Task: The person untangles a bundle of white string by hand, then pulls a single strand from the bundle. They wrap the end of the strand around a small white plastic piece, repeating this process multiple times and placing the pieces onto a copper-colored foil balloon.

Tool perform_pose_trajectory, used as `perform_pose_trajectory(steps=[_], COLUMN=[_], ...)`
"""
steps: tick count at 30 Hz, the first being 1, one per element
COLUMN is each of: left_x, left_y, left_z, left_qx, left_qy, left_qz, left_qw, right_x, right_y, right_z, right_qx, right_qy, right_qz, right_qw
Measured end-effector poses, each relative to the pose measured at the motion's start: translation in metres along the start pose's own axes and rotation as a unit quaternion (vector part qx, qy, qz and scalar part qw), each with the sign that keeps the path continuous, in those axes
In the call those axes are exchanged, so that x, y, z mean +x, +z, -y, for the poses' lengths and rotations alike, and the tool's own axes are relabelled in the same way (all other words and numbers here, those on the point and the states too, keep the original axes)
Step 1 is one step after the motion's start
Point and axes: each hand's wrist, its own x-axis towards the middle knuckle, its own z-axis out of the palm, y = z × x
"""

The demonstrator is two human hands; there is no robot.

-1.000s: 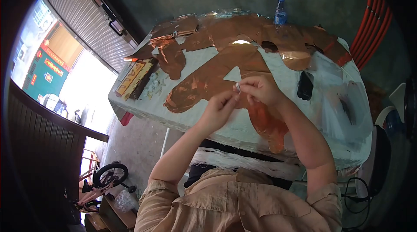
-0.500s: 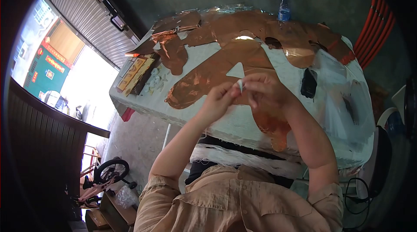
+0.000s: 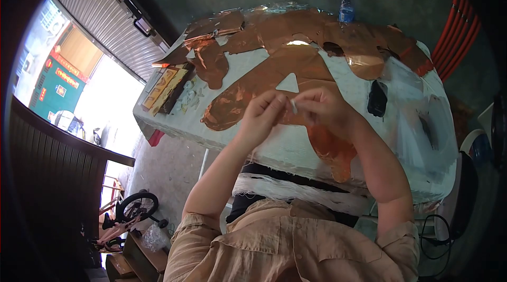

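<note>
Both hands are raised over the table, close together above a copper-coloured foil sheet (image 3: 248, 84). A small whitish piece (image 3: 293, 106) shows between them, pinched in the fingertips of my right hand (image 3: 323, 106). My left hand (image 3: 265, 114) is closed in a pinch beside it; what its fingertips hold is too small to name. Beneath the hands, the foil has a triangular gap where the pale cloth shows. One foil lobe (image 3: 332, 150) reaches down to the table's near edge.
A blue-capped bottle (image 3: 346, 7) stands at the back. A black phone (image 3: 377, 98) and clear plastic bags (image 3: 417, 123) lie at the right. At the left are a cardboard box (image 3: 168, 89) and small white scraps (image 3: 189, 98). White strands (image 3: 296, 189) hang below the near edge.
My left hand has moved slightly left, and the fingertips of the two hands are a little farther apart. The whitish piece remains between them.
</note>
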Motion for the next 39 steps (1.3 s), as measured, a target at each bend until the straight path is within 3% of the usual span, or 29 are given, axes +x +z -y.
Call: perform_pose_trajectory(steps=[1,4,5,7,8,10,11,14,16,20,22,23,25,26,28,32,34,36,38,39], left_x=[0.003,0.003,0.001,0.000,-0.001,0.002,0.003,0.000,-0.004,0.003,0.003,-0.003,-0.003,-0.004,-0.002,-0.002,-0.007,-0.006,-0.001,0.004], left_y=[-0.009,-0.004,-0.003,-0.002,-0.004,-0.009,-0.010,-0.006,-0.003,-0.013,-0.002,0.002,-0.001,-0.004,-0.006,-0.004,0.002,0.000,-0.001,-0.007], left_z=[0.006,0.017,0.023,0.015,0.010,0.008,0.012,0.019,0.010,0.011,0.013,0.012,0.015,0.016,0.012,0.022,0.017,0.013,0.004,0.022], left_qx=[0.010,0.086,0.057,0.047,0.036,0.017,0.052,0.099,0.097,0.016,0.117,0.083,0.089,0.096,0.075,0.140,0.151,0.125,0.006,0.064], left_qy=[-0.012,-0.018,-0.046,-0.025,-0.004,-0.015,-0.006,0.003,-0.039,-0.022,0.007,-0.039,-0.026,-0.012,0.008,-0.005,0.003,-0.016,-0.025,0.005], left_qz=[0.001,0.012,0.031,0.028,0.023,0.015,-0.003,0.000,0.040,0.017,-0.003,0.013,0.015,0.014,0.017,-0.013,0.043,0.022,-0.022,-0.039], left_qw=[1.000,0.996,0.997,0.998,0.999,1.000,0.999,0.995,0.994,0.999,0.993,0.996,0.996,0.995,0.997,0.990,0.988,0.992,0.999,0.997], right_x=[-0.002,-0.003,0.000,0.006,0.004,-0.002,-0.003,-0.001,0.006,-0.001,-0.003,0.000,0.007,0.005,0.000,0.002,0.007,0.004,0.001,0.000], right_y=[0.000,0.005,0.005,0.002,0.001,-0.001,0.001,0.005,0.000,-0.002,0.001,0.001,-0.001,-0.002,-0.004,0.002,0.000,-0.003,0.000,0.005], right_z=[0.000,0.012,0.010,0.003,0.001,0.000,0.001,0.008,0.003,0.001,0.008,0.006,0.001,-0.001,-0.003,0.005,-0.003,-0.006,-0.005,0.000], right_qx=[0.018,0.115,0.115,-0.035,-0.034,0.017,0.017,0.127,-0.007,0.004,0.111,0.111,-0.024,-0.023,-0.010,0.087,-0.023,-0.031,-0.040,0.054], right_qy=[0.037,-0.030,-0.031,-0.038,-0.037,0.028,0.028,-0.044,-0.027,0.056,-0.026,-0.026,-0.024,-0.024,0.065,-0.025,0.003,0.036,0.070,0.040], right_qz=[0.072,0.055,0.054,-0.058,-0.059,0.092,0.093,0.066,-0.045,0.060,0.077,0.077,-0.056,-0.057,0.059,0.077,-0.041,-0.012,0.022,0.033], right_qw=[0.997,0.991,0.991,0.997,0.997,0.995,0.995,0.989,0.999,0.997,0.990,0.991,0.998,0.998,0.996,0.993,0.999,0.999,0.996,0.997])
